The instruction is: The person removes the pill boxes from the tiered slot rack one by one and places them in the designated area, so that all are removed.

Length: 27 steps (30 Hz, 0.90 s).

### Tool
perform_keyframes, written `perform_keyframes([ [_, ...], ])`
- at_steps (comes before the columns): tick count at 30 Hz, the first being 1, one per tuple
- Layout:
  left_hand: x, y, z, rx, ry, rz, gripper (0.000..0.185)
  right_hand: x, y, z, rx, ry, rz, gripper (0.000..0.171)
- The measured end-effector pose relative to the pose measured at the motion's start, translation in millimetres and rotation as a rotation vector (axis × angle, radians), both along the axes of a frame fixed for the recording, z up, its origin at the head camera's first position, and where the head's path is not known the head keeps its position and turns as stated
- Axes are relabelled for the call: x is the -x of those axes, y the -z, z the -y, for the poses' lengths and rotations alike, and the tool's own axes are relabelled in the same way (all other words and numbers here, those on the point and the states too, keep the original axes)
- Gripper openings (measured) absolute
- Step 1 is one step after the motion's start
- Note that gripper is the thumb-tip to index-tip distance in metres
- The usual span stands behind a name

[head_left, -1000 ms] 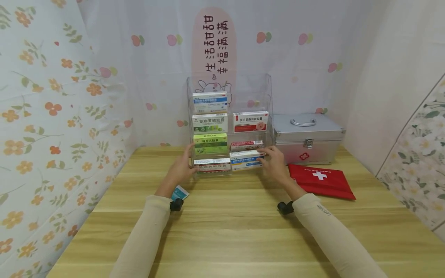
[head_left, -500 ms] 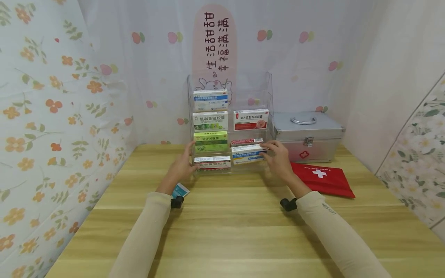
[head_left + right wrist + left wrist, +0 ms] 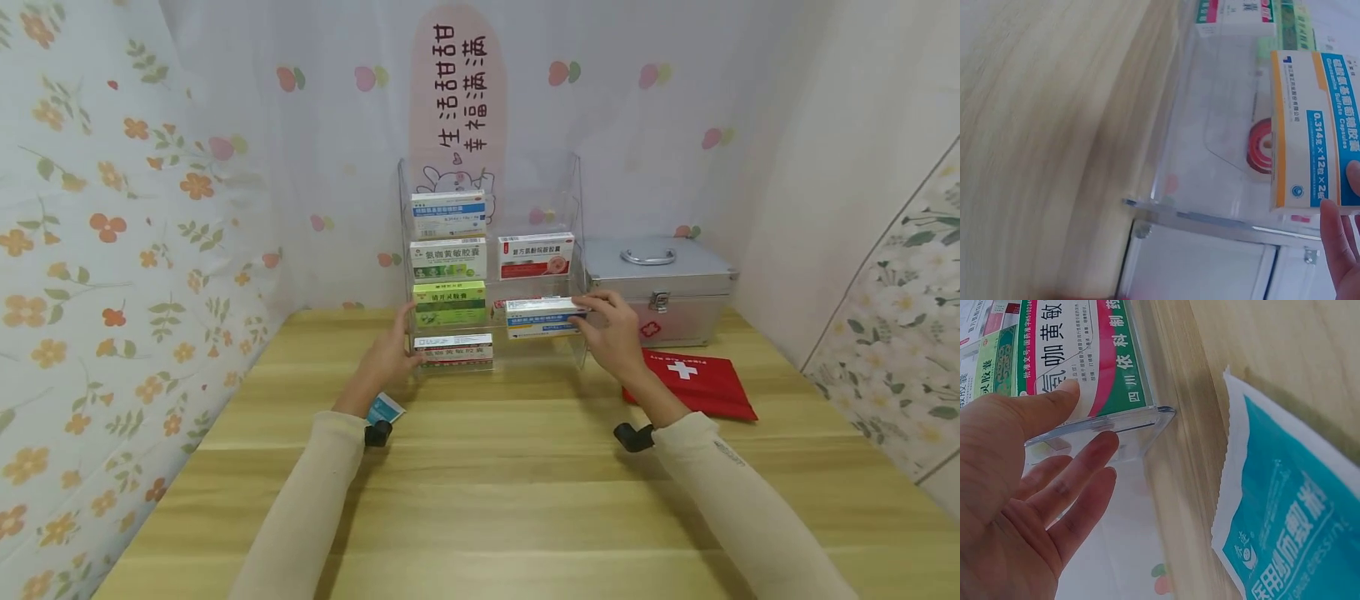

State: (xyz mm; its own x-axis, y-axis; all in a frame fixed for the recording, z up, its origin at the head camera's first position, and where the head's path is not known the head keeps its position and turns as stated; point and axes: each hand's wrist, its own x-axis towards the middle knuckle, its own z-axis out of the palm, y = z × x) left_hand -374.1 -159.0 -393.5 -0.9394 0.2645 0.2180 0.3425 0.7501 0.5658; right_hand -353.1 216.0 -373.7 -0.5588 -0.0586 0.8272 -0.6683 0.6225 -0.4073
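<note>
My right hand pinches the right end of a white medicine box with blue and yellow bands. In the right wrist view this box is off the shelf, in front of the clear rack. My left hand holds the lower left side of the rack; in the left wrist view its thumb lies on the front and its fingers are by the outer side. A white, green and pink capsule box sits in the bottom left slot. Above it stands a green box.
Higher slots hold another blue-white box, a green-white box and a red-white box. Right of the rack are a silver case and a red pouch. A teal dressing packet lies by my left wrist.
My right hand has lifted the blue-banded medicine box up and out of the bottom right slot, drawing it slightly rightward. The left hand stays at the rack's side.
</note>
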Motion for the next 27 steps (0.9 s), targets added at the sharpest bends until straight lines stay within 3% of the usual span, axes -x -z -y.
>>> perform_keyframes([
  [9, 0.9, -1.7, 0, 0.002, 0.008, 0.006, 0.104, -17.4, -6.9, -10, 0.031, -0.022, -0.025, 0.03],
  [27, 0.0, -0.8, 0, -0.006, 0.001, 0.028, 0.105, -46.5, -7.8, -22, -0.059, 0.02, 0.115, 0.029],
])
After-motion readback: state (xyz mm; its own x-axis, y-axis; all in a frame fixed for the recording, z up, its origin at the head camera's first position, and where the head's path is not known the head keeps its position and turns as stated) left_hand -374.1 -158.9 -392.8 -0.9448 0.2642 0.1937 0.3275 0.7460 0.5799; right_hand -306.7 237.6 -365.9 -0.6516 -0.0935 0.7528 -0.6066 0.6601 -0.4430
